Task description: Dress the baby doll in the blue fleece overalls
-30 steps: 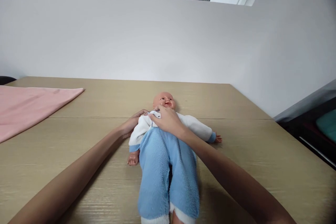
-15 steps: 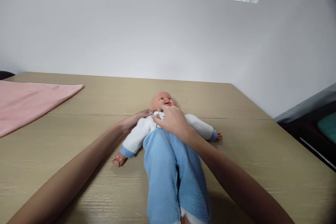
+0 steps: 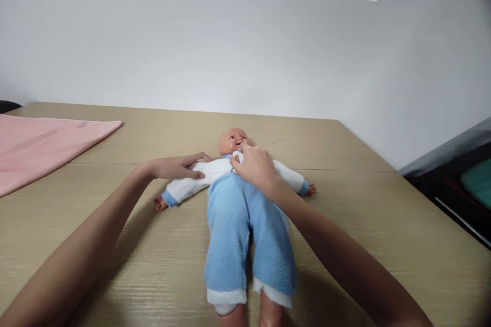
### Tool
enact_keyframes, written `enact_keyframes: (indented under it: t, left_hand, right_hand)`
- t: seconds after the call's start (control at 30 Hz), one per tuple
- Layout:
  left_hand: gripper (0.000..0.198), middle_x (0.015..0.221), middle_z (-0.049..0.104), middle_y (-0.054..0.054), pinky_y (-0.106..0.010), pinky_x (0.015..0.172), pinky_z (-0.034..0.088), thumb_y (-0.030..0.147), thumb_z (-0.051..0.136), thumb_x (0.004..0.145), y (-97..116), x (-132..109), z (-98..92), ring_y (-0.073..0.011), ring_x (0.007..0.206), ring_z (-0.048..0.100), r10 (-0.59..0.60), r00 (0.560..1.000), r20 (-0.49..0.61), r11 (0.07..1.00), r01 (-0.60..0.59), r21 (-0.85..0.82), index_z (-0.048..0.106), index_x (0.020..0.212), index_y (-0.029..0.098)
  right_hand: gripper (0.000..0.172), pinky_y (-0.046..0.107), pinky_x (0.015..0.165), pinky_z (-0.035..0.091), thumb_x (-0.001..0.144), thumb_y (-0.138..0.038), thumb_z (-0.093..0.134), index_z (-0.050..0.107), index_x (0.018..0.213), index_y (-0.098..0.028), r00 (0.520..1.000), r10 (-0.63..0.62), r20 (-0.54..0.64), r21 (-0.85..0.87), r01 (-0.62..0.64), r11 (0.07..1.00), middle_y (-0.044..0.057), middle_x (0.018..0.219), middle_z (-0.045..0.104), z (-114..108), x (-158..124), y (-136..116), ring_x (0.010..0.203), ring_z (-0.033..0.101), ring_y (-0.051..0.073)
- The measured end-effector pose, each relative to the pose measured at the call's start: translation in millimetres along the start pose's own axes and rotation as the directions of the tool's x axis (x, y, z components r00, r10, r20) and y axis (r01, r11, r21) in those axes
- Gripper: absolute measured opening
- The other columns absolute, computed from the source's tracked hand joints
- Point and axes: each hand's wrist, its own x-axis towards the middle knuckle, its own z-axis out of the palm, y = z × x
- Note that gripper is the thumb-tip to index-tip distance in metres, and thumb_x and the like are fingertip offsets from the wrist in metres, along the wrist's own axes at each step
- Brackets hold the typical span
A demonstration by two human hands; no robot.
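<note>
A baby doll lies on its back, dressed in a white and blue fleece romper. Its bare lower legs show below the white cuffs, at the bottom edge. My left hand rests over the white sleeve on the left, fingers and thumb stretched apart. At the doll's neck, my right hand is closed on the romper's collar, with its fingers covering part of the chin and chest. A small piece of white cloth shows beside its thumb.
A pink cloth is spread on the wooden table at the left. Behind the table stands a pale wall. A dark object with a teal surface sits beyond the right edge.
My left hand has moved left from the collar onto the sleeve. The doll's left-side arm is raised further outward, and its legs sit higher in view, showing the cuffs. My right hand stays at the collar.
</note>
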Motion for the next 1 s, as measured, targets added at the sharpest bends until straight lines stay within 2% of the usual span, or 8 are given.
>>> enact_keyframes:
  t: [0.17, 0.33, 0.47, 0.57, 0.67, 0.8, 0.9, 1.0]
  left_hand:
    - [0.056, 0.125, 0.081, -0.008, -0.024, 0.091, 0.054, 0.021, 0.098, 0.068, 1, 2, 6.5, -0.0305, 0.116, 0.071, 0.009, 1.0, 0.024, 0.995, -0.011, 0.098, 0.08, 0.121, 0.022]
    - [0.057, 0.117, 0.083, -0.005, -0.026, 0.083, 0.053, 0.029, 0.098, 0.065, 3, -1, 5.9, -0.0314, 0.108, 0.071, 0.036, 0.997, -0.069, 0.967, -0.017, 0.255, 0.082, 0.12, 0.026]
    - [0.043, 0.127, 0.078, -0.009, -0.032, 0.093, 0.052, 0.032, 0.086, 0.078, 18, -8, 18.1, -0.0347, 0.118, 0.067, 0.171, 0.98, -0.104, 0.872, -0.102, 0.479, 0.081, 0.12, 0.025]
    - [0.036, 0.131, 0.072, -0.012, -0.043, 0.108, 0.05, 0.035, 0.062, 0.098, 41, -9, 55.0, -0.035, 0.128, 0.062, 0.387, 0.915, -0.11, 0.705, -0.217, 0.675, 0.073, 0.13, 0.024]
    - [0.037, 0.144, 0.067, -0.011, -0.047, 0.122, 0.042, 0.037, 0.045, 0.111, 62, 5, 107.9, -0.0305, 0.143, 0.054, 0.542, 0.841, -0.014, 0.561, -0.35, 0.75, 0.064, 0.139, 0.023]
    - [0.036, 0.133, 0.073, -0.013, -0.049, 0.115, 0.044, 0.043, 0.059, 0.108, 69, 49, 159.9, -0.0329, 0.127, 0.061, 0.474, 0.865, 0.164, 0.369, -0.365, 0.855, 0.069, 0.132, 0.018]
    - [0.029, 0.119, 0.078, -0.012, -0.048, 0.104, 0.047, 0.042, 0.066, 0.105, 66, 77, 170.1, -0.0339, 0.116, 0.063, 0.38, 0.899, 0.217, 0.291, -0.339, 0.895, 0.074, 0.117, 0.017]
    - [0.022, 0.113, 0.079, -0.01, -0.042, 0.094, 0.048, 0.036, 0.065, 0.106, 63, 86, 167.4, -0.0315, 0.11, 0.064, 0.374, 0.893, 0.25, 0.292, -0.369, 0.882, 0.074, 0.11, 0.017]
  right_hand:
    - [0.053, 0.04, 0.09, 0.055, 0.102, -0.068, 0.056, 0.074, 0.113, -0.02, 0.986, -0.033, 0.164, 0.314, -0.02, 0.949, 0.013, 0.115, 0.082, -7, -12, 38, 0.108, 0.075, 0.034]
    - [0.041, 0.041, 0.102, 0.055, 0.1, -0.06, 0.065, 0.073, 0.108, -0.02, 0.899, -0.233, 0.37, 0.621, -0.052, 0.782, 0.009, 0.121, 0.08, -10, -30, 94, 0.116, 0.073, 0.03]
    - [0.039, 0.041, 0.106, 0.056, 0.099, -0.048, 0.069, 0.065, 0.126, -0.02, 0.954, -0.2, 0.221, 0.74, -0.031, 0.672, 0.012, 0.127, 0.075, -3, -52, 119, 0.118, 0.072, 0.026]
    - [0.033, 0.047, 0.108, 0.053, 0.101, -0.041, 0.067, 0.067, 0.128, -0.022, 0.988, -0.147, -0.042, 0.571, 0.145, 0.808, 0.011, 0.123, 0.074, 2, -73, 137, 0.115, 0.069, 0.028]
    - [0.039, 0.057, 0.114, 0.048, 0.096, -0.039, 0.072, 0.066, 0.132, -0.024, 0.959, -0.145, -0.242, 0.323, 0.221, 0.92, 0.013, 0.132, 0.072, 8, -93, 165, 0.125, 0.063, 0.035]
    - [0.063, 0.061, 0.113, 0.051, 0.091, -0.044, 0.078, 0.058, 0.148, -0.026, 0.975, -0.139, -0.171, 0.339, 0.191, 0.921, 0.015, 0.145, 0.066, 22, -112, 205, 0.134, 0.06, 0.04]
    - [0.055, 0.058, 0.113, 0.054, 0.095, -0.043, 0.074, 0.061, 0.146, -0.026, 0.987, -0.108, -0.117, 0.467, 0.151, 0.871, 0.015, 0.146, 0.068, 31, -114, 221, 0.134, 0.064, 0.037]
    - [0.049, 0.054, 0.106, 0.059, 0.09, -0.044, 0.081, 0.068, 0.133, -0.025, 0.994, -0.011, -0.111, 0.6, 0.076, 0.796, 0.014, 0.133, 0.075, 30, -109, 221, 0.118, 0.073, 0.034]
